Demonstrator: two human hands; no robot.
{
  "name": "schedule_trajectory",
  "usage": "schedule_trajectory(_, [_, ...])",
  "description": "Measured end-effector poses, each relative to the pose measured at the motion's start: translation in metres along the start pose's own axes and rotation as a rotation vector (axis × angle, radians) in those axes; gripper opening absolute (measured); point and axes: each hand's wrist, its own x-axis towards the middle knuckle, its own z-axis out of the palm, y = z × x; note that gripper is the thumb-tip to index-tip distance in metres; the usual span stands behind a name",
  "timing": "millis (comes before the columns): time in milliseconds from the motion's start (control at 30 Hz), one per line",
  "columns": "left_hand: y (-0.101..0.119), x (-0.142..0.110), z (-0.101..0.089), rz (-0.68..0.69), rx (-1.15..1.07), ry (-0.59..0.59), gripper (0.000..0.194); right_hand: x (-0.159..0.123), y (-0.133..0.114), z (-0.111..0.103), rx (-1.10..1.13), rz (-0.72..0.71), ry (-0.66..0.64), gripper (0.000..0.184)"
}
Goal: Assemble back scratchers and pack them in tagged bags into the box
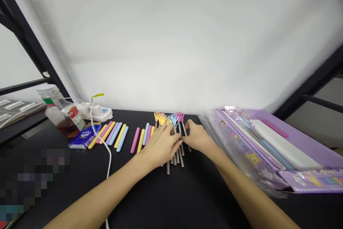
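A bunch of back scratchers with shiny metal rods (168, 168) and small claw-shaped heads lies on the black table. The blue head (173, 118), the pink head (180, 116) and the yellow head (162, 119) point towards the wall. My left hand (163, 141) lies over the bunch with its fingers bent round the rods, hiding their middle. From the other side, my right hand (197, 137) is closed in a pinch at the rightmost rods, its fingertips close to my left hand's. Left of them lie loose coloured handles: a pink handle (135, 140) is nearest, beside yellow and blue ones.
Further left, another row of handles (114, 134) sits beside a blue tissue pack (85, 137). A white cable (109, 161) runs from a power strip (103, 114) across the table. A bottle (65, 114) stands behind. A purple box (270, 143) with plastic wrap is at right.
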Motion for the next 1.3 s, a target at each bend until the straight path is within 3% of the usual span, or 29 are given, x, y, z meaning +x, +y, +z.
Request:
schedule_trajectory(333, [-0.006, -0.002, 0.007, -0.032, -0.038, -0.068, 0.034, -0.005, 0.013, -0.021, 0.196, 0.037, 0.011, 0.042])
schedule_trajectory(500, [-0.009, 0.001, 0.002, -0.033, -0.025, -0.052, 0.034, -0.01, 0.022, -0.024, 0.427, 0.007, -0.002, 0.047])
schedule_trajectory(633, [-0.03, 0.004, -0.014, -0.222, -0.025, 0.004, 0.032, -0.013, 0.021, -0.022, 0.72, 0.007, -0.081, 0.056])
schedule_trajectory(767, [-0.053, 0.001, -0.033, -0.461, 0.138, -0.115, 0.031, -0.017, 0.015, -0.025, 0.978, -0.027, -0.133, 0.053])
schedule_trajectory(900, [-0.064, -0.006, -0.041, -0.55, 0.244, -0.248, 0.034, -0.024, 0.008, -0.028, 1.088, -0.021, -0.207, 0.054])
schedule_trajectory(1067, [-0.064, -0.009, -0.039, -0.603, 0.219, -0.397, 0.044, -0.029, 0.004, -0.028, 1.163, -0.029, -0.25, 0.058])
schedule_trajectory(1167, [-0.063, -0.006, -0.04, -0.619, 0.268, -0.329, 0.048, -0.027, 0.007, -0.026, 1.274, -0.027, -0.297, 0.065])
schedule_trajectory(1233, [-0.062, -0.002, -0.041, -0.577, 0.309, -0.202, 0.047, -0.024, 0.01, -0.025, 1.321, -0.036, -0.31, 0.059])
schedule_trajectory(1300, [-0.06, 0.002, -0.04, -0.448, 0.321, -0.037, 0.048, -0.023, 0.011, -0.025, 1.348, -0.049, -0.309, 0.049])
